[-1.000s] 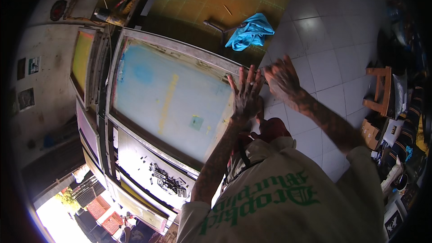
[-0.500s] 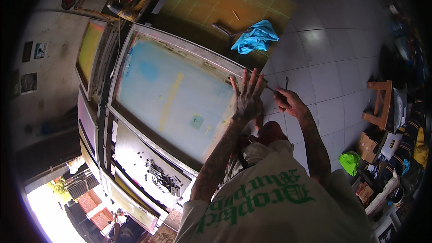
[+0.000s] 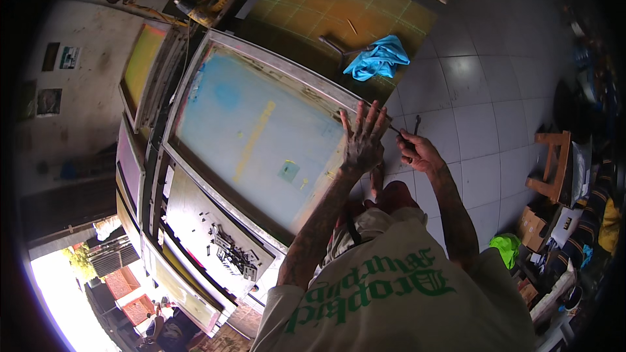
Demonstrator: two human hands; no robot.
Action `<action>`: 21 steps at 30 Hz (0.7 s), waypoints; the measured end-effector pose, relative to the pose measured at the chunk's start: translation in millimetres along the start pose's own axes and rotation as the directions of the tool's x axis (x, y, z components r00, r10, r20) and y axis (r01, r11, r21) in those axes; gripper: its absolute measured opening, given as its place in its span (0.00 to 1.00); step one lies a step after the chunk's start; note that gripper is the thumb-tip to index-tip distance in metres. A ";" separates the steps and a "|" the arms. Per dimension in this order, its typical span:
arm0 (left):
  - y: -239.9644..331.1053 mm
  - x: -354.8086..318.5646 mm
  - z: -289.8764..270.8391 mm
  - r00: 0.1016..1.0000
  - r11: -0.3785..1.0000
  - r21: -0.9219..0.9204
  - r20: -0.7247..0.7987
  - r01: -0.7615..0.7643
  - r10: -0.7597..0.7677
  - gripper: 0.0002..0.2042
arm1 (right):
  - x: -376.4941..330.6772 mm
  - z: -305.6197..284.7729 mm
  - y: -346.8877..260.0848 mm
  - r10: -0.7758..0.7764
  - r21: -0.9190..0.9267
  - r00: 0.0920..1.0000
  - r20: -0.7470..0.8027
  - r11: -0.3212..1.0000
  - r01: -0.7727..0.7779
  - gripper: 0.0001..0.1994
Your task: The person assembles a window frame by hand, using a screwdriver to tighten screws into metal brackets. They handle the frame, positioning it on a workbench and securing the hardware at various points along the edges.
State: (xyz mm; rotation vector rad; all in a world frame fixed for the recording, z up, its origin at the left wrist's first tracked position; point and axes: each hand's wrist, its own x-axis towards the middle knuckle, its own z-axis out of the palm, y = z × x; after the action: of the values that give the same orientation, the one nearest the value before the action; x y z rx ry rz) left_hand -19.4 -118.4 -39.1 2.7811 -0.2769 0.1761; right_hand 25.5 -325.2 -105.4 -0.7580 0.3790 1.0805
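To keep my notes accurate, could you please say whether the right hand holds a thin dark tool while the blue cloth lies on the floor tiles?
Not quite: the head view shows the blue cloth lying on the brown gridded board beside the framed screen, not on the floor tiles. The right hand does hold a thin dark tool.

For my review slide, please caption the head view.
Left hand spread at the corner of the frame, right hand holding a dark tool alongside.
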 end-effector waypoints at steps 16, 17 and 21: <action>0.7 -0.4 0.6 1.000 1.000 -0.005 0.008 -0.006 0.006 0.43 | -42.3 -4.4 -18.8 -0.098 -0.650 0.993 -0.062 0.759 0.034 0.26; 1.5 -0.4 0.4 1.000 1.000 -0.008 0.008 -0.009 0.009 0.43 | -36.6 -12.4 -14.8 -0.142 -0.677 0.989 -0.052 0.733 0.070 0.26; 0.6 -0.4 2.1 1.000 1.000 -0.005 0.002 -0.013 0.013 0.44 | -29.6 -17.6 -13.8 -0.314 -0.851 0.949 -0.019 0.504 0.149 0.25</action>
State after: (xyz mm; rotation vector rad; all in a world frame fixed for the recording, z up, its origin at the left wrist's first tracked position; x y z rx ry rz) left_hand -19.8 -119.6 -40.9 2.7749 -0.2958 0.1759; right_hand 26.1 -360.6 -94.2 -1.7487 -0.1629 0.9000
